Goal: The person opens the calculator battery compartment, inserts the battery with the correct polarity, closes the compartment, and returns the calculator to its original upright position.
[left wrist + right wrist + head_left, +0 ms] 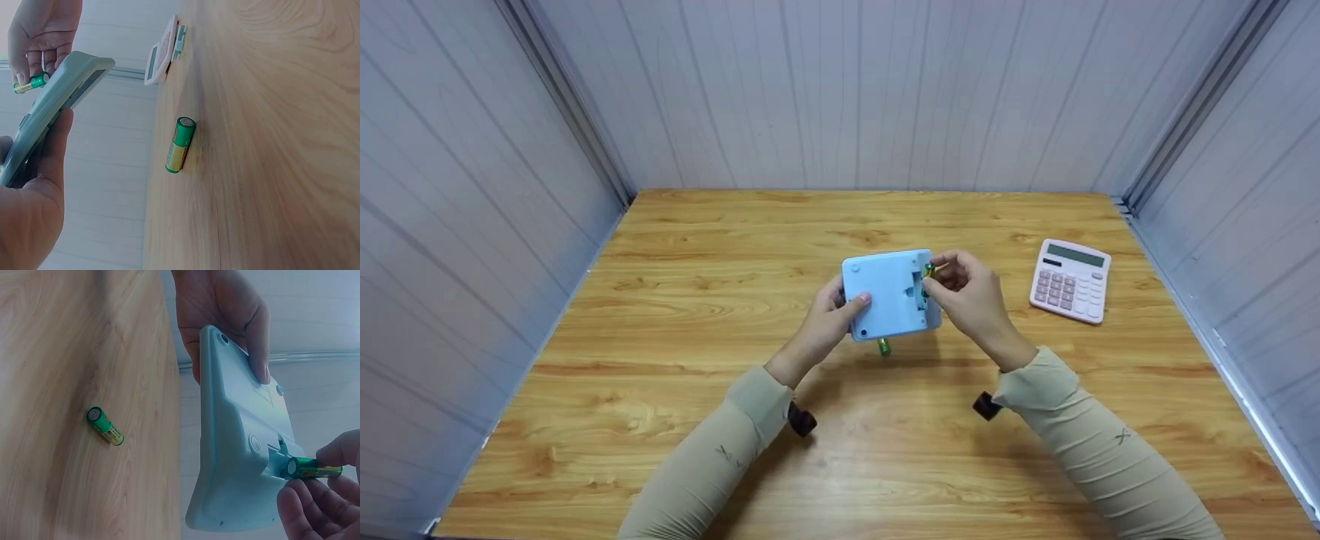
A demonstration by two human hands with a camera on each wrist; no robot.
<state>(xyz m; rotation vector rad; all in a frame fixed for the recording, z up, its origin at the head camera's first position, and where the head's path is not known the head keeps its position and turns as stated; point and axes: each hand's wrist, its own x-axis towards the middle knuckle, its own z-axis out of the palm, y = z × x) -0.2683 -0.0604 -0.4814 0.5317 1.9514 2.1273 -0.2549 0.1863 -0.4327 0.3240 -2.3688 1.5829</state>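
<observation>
My left hand grips a light blue calculator by its left side, thumb over the back and fingers beneath. The calculator is off the table, its back turned up and its battery compartment uncovered. My right hand pinches a green and gold battery between thumb and fingers. One end of that battery is at the compartment opening; whether it touches the inside, I cannot tell. A second green and gold battery lies on the table below the calculator, partly hidden by it in the head view.
A pink calculator lies face up on the wooden table, to the right. Beside it in the left wrist view is a small teal piece. Pale panel walls stand behind and at both sides.
</observation>
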